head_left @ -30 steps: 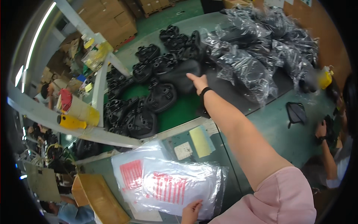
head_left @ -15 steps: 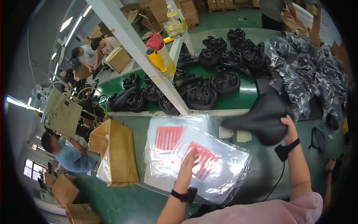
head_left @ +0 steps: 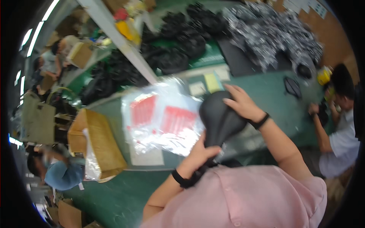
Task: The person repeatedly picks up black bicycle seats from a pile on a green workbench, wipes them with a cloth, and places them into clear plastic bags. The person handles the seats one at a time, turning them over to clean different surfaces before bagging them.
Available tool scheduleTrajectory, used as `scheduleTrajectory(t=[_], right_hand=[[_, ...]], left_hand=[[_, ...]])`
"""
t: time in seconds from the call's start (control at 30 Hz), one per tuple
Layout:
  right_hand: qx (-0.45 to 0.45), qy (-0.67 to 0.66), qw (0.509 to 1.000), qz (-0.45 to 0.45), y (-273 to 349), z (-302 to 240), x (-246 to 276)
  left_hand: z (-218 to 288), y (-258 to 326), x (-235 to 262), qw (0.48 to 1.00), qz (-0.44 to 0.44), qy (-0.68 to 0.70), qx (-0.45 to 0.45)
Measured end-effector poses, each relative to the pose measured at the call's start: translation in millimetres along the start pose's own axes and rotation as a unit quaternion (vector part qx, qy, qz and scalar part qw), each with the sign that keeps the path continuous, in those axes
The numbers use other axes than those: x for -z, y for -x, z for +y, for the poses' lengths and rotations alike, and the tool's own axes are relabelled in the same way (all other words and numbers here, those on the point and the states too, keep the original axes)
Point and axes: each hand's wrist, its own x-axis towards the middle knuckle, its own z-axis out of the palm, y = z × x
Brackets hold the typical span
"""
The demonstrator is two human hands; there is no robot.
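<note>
A black bicycle saddle (head_left: 219,114) is held close to my body, its narrow nose pointing toward me and its wide end away. Around the right side of the wide end, my right hand (head_left: 245,103) is closed with its fingers over the top. My left hand (head_left: 200,152) grips the nose, thumb across it, and some of its fingers are hidden. Just left of the saddle lie clear plastic bags (head_left: 159,142) with red printed patches, spread on the green bench (head_left: 262,85). The saddle's underside is out of sight.
Dark saddles (head_left: 171,60) crowd the far side, with plastic-wrapped ones (head_left: 262,30) at the far right. A white post (head_left: 118,38) rises before them. An open carton (head_left: 110,146) stands left of the bags. A co-worker (head_left: 342,140) is close on the right.
The saddle has come from the right toward my body and turned nose-first to me. My left hand has left the bags and taken hold of the nose. The view has shifted.
</note>
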Motion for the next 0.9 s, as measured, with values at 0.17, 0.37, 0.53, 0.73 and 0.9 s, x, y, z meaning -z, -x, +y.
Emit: scheduleTrajectory(t=[0.17, 0.37, 0.53, 0.73, 0.9], right_hand=[[0.138, 0.208, 0.968, 0.028, 49.6, -30.5, -84.1], [0.106, -0.044, 0.985, -0.129, 120.6, -54.8, -92.7], [0.202, -0.149, 0.959, -0.132, 121.0, -154.6, 10.4], [0.508, -0.122, 0.847, 0.103, 140.4, -215.5, -0.7], [0.407, -0.174, 0.854, 0.273, 146.3, -217.6, -30.6]], left_hand=[[-21.8, -19.7, 1.4, 0.995, 0.053, -0.030, -0.084], [-21.6, -24.1, 22.5, 0.973, 0.104, -0.185, -0.089], [-47.8, -41.6, 17.1, 0.859, 0.201, -0.445, -0.152], [-64.9, -78.6, -6.9, 0.740, 0.168, -0.616, -0.212], [-63.1, -74.4, -20.5, 0.832, 0.046, -0.545, -0.092]])
